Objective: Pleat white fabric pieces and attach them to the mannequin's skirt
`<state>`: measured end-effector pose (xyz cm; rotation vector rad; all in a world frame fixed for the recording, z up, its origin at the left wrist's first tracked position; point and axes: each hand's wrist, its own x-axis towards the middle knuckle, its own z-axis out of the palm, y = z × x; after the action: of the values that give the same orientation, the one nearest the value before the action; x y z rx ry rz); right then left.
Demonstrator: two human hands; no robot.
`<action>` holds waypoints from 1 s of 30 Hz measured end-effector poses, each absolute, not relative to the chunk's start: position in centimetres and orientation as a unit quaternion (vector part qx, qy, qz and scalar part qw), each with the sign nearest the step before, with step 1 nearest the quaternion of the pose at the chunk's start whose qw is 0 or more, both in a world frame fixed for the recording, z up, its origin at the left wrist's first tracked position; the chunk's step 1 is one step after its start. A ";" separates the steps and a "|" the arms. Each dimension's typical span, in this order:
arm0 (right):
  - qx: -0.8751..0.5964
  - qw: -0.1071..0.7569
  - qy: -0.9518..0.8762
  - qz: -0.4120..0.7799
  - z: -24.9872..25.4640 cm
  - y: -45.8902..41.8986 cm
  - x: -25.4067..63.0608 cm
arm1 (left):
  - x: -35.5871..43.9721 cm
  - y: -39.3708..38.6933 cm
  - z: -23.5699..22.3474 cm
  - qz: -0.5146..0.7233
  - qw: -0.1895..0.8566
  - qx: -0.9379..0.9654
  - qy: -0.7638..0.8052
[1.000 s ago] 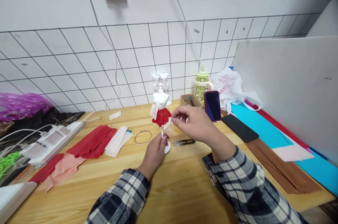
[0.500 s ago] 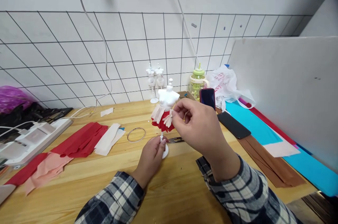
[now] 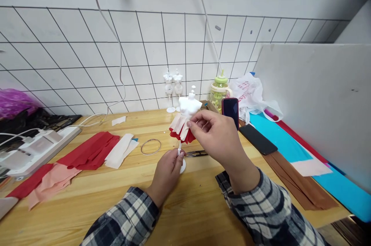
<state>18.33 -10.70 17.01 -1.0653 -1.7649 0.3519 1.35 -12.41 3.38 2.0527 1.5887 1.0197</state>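
A small white doll mannequin (image 3: 189,106) stands in front of me, dressed in a red skirt (image 3: 174,134) with cream fabric strips (image 3: 175,122) lying over it from the waist. My left hand (image 3: 168,170) is closed around the mannequin's thin stand, just above its round white base (image 3: 182,166). At the waist, my right hand (image 3: 213,132) pinches a pleated cream strip (image 3: 184,133) between thumb and forefinger, pressed against the skirt. The other fingers curl in and hide the skirt's right side. Thread snips (image 3: 197,153) lie on the table behind the stand, partly covered by my right hand.
Left are a metal ring (image 3: 150,147), cream fabric (image 3: 121,151), red fabric (image 3: 88,151) and a power strip (image 3: 43,149). Two more mannequins (image 3: 172,88) stand by the wall. Right are a green-lidded jug (image 3: 219,89), an upright phone (image 3: 230,110), a black phone (image 3: 257,139) and brown fabric (image 3: 298,180).
The cream strip at my right fingertips has gone from bunched and lifted to lying flatter against the red skirt. My left hand keeps its hold on the stand. The view has shifted slightly.
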 end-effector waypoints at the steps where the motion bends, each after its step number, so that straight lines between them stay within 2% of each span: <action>1: -0.438 0.504 -0.730 0.141 17.0 -10.7 18.3 | 1.4 -12.4 3.4 0.360 0.175 0.726 0.559; 11: -0.418 0.528 -0.732 0.104 16.5 -10.4 18.1 | 1.4 -12.8 3.5 0.370 0.198 0.716 0.558; 24: -0.391 0.545 -0.724 0.164 16.4 -9.8 17.9 | 1.5 -12.9 3.3 0.378 0.199 0.711 0.558; 30: -0.345 0.525 -0.754 0.190 16.7 -10.3 17.9 | 1.5 -12.6 3.3 0.382 0.180 0.717 0.555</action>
<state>17.94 -10.34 16.68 -0.8241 -1.8046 0.4539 1.49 -12.65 3.31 2.0249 1.5696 1.0782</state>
